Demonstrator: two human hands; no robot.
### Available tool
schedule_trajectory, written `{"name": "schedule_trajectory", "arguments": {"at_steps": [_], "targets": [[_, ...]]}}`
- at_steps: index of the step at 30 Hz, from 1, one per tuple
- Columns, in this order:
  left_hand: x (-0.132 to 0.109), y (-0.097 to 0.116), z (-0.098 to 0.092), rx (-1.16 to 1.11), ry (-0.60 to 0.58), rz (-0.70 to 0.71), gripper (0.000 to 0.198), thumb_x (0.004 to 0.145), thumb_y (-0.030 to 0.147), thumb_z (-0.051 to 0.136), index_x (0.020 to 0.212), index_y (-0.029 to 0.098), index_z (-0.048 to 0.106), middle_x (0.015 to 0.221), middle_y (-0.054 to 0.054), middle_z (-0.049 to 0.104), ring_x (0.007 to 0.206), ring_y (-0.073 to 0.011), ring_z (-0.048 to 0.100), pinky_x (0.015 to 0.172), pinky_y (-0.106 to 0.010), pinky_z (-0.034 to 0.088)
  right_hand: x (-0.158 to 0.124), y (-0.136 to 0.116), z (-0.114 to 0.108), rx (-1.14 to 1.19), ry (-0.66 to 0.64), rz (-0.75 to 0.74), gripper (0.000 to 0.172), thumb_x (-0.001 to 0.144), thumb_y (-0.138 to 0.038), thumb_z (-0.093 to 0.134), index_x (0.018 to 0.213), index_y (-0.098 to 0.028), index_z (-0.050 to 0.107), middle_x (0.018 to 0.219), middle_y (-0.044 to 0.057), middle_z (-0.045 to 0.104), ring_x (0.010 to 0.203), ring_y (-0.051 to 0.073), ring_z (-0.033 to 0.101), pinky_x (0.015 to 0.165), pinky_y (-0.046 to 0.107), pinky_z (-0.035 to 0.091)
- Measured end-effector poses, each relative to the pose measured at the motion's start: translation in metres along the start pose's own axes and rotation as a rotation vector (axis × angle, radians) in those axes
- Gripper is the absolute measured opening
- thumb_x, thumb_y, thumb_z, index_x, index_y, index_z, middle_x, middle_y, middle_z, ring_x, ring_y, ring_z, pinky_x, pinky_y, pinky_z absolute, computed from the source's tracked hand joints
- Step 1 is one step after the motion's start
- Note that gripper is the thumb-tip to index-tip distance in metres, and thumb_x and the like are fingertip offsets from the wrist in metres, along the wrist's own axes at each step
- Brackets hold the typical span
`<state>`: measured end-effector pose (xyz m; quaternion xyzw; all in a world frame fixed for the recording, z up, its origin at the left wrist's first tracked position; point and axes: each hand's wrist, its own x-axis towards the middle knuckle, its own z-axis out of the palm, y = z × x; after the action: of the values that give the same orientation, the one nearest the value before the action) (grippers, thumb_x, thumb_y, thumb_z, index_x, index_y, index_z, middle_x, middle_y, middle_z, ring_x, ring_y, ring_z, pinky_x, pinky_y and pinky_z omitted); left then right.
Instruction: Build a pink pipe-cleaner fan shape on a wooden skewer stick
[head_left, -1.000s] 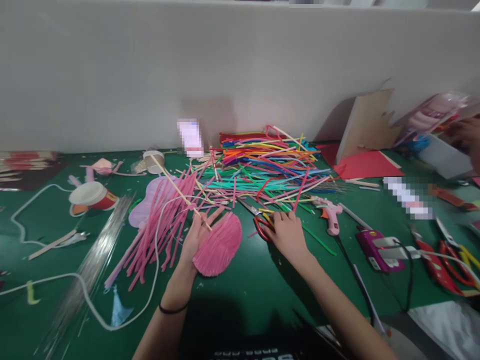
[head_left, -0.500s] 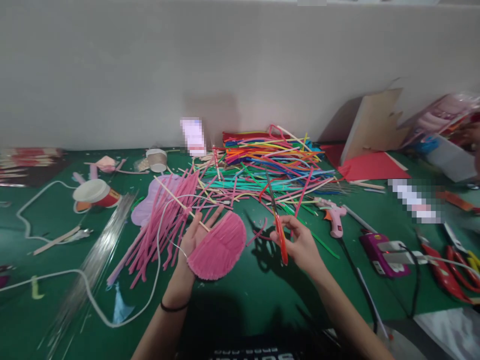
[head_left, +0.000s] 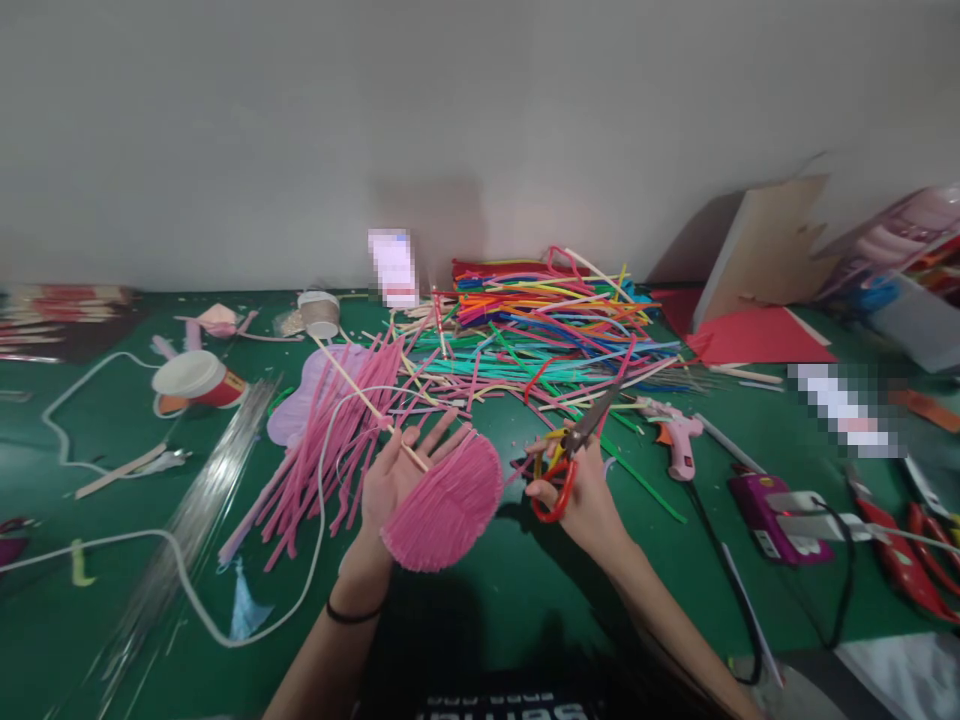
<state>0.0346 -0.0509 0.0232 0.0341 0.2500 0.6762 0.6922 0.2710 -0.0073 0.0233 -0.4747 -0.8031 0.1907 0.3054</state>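
My left hand [head_left: 381,495] is palm up, its thumb closed over the thin wooden stick [head_left: 351,382] of a pink fuzzy fan [head_left: 446,505], with the other fingers behind it. The fan's rounded head, covered in rows of pink pipe cleaner, faces me. In my right hand [head_left: 594,505] is a pair of scissors [head_left: 592,420] with red and yellow handles, its dark blades pointing up and to the right, away from the fan. A short pink piece [head_left: 517,474] lies between the fan and the scissors. Beyond my left hand is a bunch of pink pipe cleaners [head_left: 326,450].
Multicoloured pipe cleaners [head_left: 555,310] are heaped against the wall. A pink glue gun [head_left: 677,435] and purple power strip [head_left: 776,520] lie right. To the left are a paper cup [head_left: 199,380], thin wires [head_left: 202,510] and a white cable [head_left: 169,555].
The scissors have turned in my right hand, from nearly upright and edge-on to tilted right with their handles showing. My left hand still holds the fan, now slightly lower and further right.
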Motion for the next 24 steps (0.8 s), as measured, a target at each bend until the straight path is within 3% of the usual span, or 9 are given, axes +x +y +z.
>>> {"name": "schedule_trajectory", "arguments": {"at_steps": [3, 5, 8, 12, 17, 24], "targets": [[-0.002, 0.0, 0.003, -0.026, 0.052, 0.046, 0.028, 0.092, 0.044, 0.051, 0.082, 0.02, 0.061, 0.137, -0.009, 0.057, 0.133, -0.0346, 0.046, 0.108, -0.062, 0.034, 0.002, -0.003, 0.0, 0.082, -0.073, 0.002, 0.063, 0.077, -0.058, 0.066, 0.121, -0.021, 0.04, 0.125, 0.017, 0.052, 0.128, 0.034, 0.043, 0.1, 0.051, 0.038], [-0.003, 0.001, 0.006, -0.049, 0.07, 0.077, 0.03, 0.092, 0.047, 0.05, 0.088, 0.02, 0.063, 0.136, -0.009, 0.058, 0.132, -0.0346, 0.047, 0.107, -0.061, 0.036, 0.005, -0.005, -0.001, 0.118, -0.064, 0.038, 0.051, 0.081, -0.052, 0.063, 0.117, -0.022, 0.042, 0.123, 0.015, 0.052, 0.128, 0.032, 0.043, 0.1, 0.05, 0.039], [-0.005, 0.003, 0.009, -0.056, 0.061, 0.116, 0.033, 0.093, 0.049, 0.046, 0.101, 0.022, 0.063, 0.138, -0.01, 0.057, 0.133, -0.0336, 0.045, 0.107, -0.06, 0.037, 0.008, -0.004, -0.002, 0.093, 0.012, 0.022, 0.029, 0.084, -0.039, 0.061, 0.106, -0.023, 0.049, 0.104, 0.009, 0.061, 0.124, 0.03, 0.047, 0.103, 0.052, 0.036], [-0.003, 0.006, 0.008, -0.021, 0.071, 0.134, 0.035, 0.094, 0.045, 0.044, 0.116, 0.021, 0.059, 0.139, -0.013, 0.055, 0.133, -0.0331, 0.046, 0.106, -0.059, 0.038, 0.004, -0.003, 0.003, -0.166, 0.098, -0.131, 0.024, 0.079, -0.03, 0.065, 0.101, -0.022, 0.058, 0.087, 0.006, 0.064, 0.126, 0.036, 0.042, 0.109, 0.061, 0.02], [-0.001, 0.004, 0.008, 0.049, 0.125, 0.136, 0.036, 0.095, 0.033, 0.044, 0.127, 0.022, 0.056, 0.138, -0.012, 0.057, 0.13, -0.03, 0.05, 0.108, -0.053, 0.04, -0.004, -0.007, 0.012, -0.32, 0.074, -0.191, 0.022, 0.085, -0.029, 0.061, 0.104, -0.019, 0.064, 0.095, 0.009, 0.066, 0.126, 0.037, 0.041, 0.098, 0.05, 0.034], [0.0, 0.003, 0.006, 0.055, 0.1, 0.133, 0.037, 0.096, 0.033, 0.042, 0.128, 0.022, 0.056, 0.14, -0.01, 0.055, 0.133, -0.029, 0.047, 0.11, -0.052, 0.038, -0.002, -0.014, 0.013, -0.356, 0.055, -0.187, 0.024, 0.086, -0.033, 0.061, 0.105, -0.019, 0.066, 0.099, 0.01, 0.066, 0.125, 0.037, 0.041, 0.095, 0.048, 0.034]]}}
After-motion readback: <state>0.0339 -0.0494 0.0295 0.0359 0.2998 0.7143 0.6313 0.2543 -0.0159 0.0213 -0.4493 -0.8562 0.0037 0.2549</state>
